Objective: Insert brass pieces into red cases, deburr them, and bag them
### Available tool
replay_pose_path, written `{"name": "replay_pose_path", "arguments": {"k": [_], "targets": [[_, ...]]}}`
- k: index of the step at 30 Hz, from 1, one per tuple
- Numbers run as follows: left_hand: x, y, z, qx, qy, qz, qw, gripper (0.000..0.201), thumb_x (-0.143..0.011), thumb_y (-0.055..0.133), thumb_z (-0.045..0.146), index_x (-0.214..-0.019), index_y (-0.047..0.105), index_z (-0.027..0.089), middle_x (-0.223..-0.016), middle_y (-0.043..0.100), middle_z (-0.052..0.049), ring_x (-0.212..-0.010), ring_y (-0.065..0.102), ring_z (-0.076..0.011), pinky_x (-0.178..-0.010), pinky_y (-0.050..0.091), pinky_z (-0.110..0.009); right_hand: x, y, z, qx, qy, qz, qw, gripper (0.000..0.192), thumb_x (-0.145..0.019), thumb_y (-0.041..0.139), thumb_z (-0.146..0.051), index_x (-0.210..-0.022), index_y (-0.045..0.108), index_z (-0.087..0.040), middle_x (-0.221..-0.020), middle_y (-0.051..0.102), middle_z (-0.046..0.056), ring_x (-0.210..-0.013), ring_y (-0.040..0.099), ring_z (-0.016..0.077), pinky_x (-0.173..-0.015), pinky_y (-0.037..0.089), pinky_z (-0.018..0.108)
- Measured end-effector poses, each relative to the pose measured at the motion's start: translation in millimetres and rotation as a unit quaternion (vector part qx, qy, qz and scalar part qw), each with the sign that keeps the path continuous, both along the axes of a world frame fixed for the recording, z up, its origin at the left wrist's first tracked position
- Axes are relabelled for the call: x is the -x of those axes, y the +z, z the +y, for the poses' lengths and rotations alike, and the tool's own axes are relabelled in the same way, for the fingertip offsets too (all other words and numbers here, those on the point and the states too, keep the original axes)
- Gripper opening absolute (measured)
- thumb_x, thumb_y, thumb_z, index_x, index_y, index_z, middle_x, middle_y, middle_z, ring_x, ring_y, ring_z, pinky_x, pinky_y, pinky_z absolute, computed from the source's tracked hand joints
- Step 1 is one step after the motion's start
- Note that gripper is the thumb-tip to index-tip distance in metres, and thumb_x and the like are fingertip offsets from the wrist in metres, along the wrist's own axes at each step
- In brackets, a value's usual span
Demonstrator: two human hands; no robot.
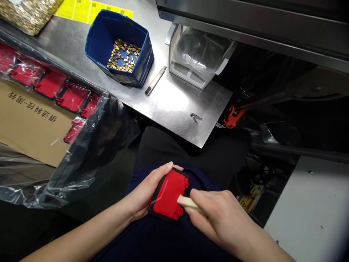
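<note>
My left hand (147,191) grips a red plastic part (169,194) with a black edge, held over my lap. My right hand (215,214) holds a pale cream stick-like tool (187,202) whose tip rests on the part's right edge. Both hands sit low in the view, below the front edge of the metal table (174,105).
On the table stand a blue bin of small brass pieces (122,54), a white tray with a plastic bag (196,54), a slim knife-like tool (155,80) and a small metal clip (195,116). At left, a plastic-lined cardboard box (32,120) holds several red parts (71,98).
</note>
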State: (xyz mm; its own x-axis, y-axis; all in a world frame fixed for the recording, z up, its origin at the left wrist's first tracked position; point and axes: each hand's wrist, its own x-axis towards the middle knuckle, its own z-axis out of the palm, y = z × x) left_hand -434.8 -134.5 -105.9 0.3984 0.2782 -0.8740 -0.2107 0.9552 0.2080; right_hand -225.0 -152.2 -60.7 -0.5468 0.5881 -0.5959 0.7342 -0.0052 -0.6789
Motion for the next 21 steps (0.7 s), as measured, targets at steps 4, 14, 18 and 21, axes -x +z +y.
{"name": "replay_pose_path", "arguments": {"k": [4,14,18,21], "targets": [[0.1,1.4,-0.1,-0.040,-0.011,-0.010,0.999,0.039,-0.097,0.058,0.051,-0.114,0.071,0.018,-0.098,0.076,-0.010,-0.079,0.069,-0.0210,-0.072,0.058,-0.030,-2.2,2.2,-1.8,-0.020,-0.004,-0.010,1.000,0.018,-0.104,0.047,-0.031,-0.087,0.047,-0.025,-0.077,0.063,-0.005,-0.062,0.056,0.0120,-0.058,0.027,0.027],[2.8,1.2,-2.1,-0.017,-0.006,0.004,1.000,0.046,-0.095,0.058,0.058,-0.117,0.069,0.018,-0.095,0.076,-0.010,-0.075,0.069,-0.0212,-0.069,0.058,-0.031,2.4,-3.3,-3.7,-0.048,0.002,-0.015,0.999,0.022,-0.105,0.045,-0.034,-0.085,0.045,-0.024,-0.074,0.062,-0.005,-0.060,0.055,0.0121,-0.056,0.025,0.028],[2.1,0.2,-2.0,-0.021,-0.007,0.004,1.000,0.048,-0.094,0.061,0.058,-0.117,0.070,0.017,-0.100,0.076,-0.012,-0.083,0.071,-0.0228,-0.072,0.059,-0.030,3.7,-4.7,-5.3,-0.046,0.023,0.011,0.999,0.021,-0.104,0.045,-0.033,-0.085,0.045,-0.024,-0.074,0.063,-0.005,-0.061,0.055,0.0123,-0.056,0.023,0.029],[3.3,-2.7,-3.4,0.022,0.011,-0.008,1.000,0.046,-0.094,0.061,0.057,-0.117,0.069,0.018,-0.094,0.076,-0.010,-0.073,0.069,-0.0195,-0.067,0.059,-0.028,4.4,-5.6,-2.2,-0.045,0.012,-0.013,0.999,0.021,-0.105,0.044,-0.035,-0.087,0.047,-0.025,-0.077,0.064,-0.005,-0.062,0.057,0.0120,-0.057,0.023,0.028]]}}
